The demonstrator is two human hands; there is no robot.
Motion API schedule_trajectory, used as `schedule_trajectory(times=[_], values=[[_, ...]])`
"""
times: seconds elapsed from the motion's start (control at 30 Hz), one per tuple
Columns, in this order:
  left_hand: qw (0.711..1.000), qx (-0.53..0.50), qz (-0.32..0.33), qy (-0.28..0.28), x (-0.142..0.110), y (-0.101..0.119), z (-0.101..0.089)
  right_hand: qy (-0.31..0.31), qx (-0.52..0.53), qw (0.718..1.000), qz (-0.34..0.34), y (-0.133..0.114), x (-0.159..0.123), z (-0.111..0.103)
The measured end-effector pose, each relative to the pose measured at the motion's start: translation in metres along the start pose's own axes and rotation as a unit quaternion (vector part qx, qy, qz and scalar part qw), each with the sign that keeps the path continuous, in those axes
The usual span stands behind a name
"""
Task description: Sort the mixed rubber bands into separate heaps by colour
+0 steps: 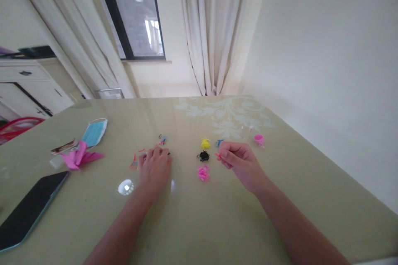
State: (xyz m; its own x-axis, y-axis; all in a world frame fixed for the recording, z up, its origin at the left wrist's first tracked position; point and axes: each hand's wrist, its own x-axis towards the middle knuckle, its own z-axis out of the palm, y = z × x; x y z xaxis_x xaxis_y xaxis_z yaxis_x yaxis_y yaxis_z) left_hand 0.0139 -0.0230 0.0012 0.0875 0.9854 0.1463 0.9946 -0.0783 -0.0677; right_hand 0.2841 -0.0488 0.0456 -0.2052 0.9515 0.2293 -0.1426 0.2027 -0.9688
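Note:
My left hand [154, 169] lies palm down with its fingers stretched over a scatter of mixed small rubber bands [134, 163], partly covering them. To the right, my right hand [242, 165] pinches a small red rubber band [218, 156] between thumb and forefinger, just above the table. Close by its fingertips is a little group of blue rubber bands [219, 143]. Between my hands, sorted heaps stand in a column: yellow rubber bands [205, 143] at the back, black rubber bands [204, 156] in the middle and pink rubber bands [203, 173] nearest me.
A pink cup-shaped piece [258, 139] and a clear plastic item [248, 128] sit at the right. On the left lie a blue face mask [95, 132], a pink folded-paper figure [80, 157] and a dark tablet-like device [32, 205]. A wall [329, 70] borders the table's right side.

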Motion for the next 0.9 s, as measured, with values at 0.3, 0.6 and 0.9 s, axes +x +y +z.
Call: schedule_trajectory(times=[0.3,0.6,0.9], values=[[1.0,-0.021,0.014,-0.001,0.007,-0.005,0.001,0.005,0.011,1.0,-0.009,-0.001,0.001,-0.003],[0.998,-0.041,-0.014,0.049,0.009,-0.001,-0.006,0.051,-0.059,0.997,-0.003,-0.007,0.01,-0.03],[0.995,-0.074,-0.007,0.065,0.011,-0.002,-0.004,0.009,-0.402,0.912,0.086,0.021,0.027,-0.076]])
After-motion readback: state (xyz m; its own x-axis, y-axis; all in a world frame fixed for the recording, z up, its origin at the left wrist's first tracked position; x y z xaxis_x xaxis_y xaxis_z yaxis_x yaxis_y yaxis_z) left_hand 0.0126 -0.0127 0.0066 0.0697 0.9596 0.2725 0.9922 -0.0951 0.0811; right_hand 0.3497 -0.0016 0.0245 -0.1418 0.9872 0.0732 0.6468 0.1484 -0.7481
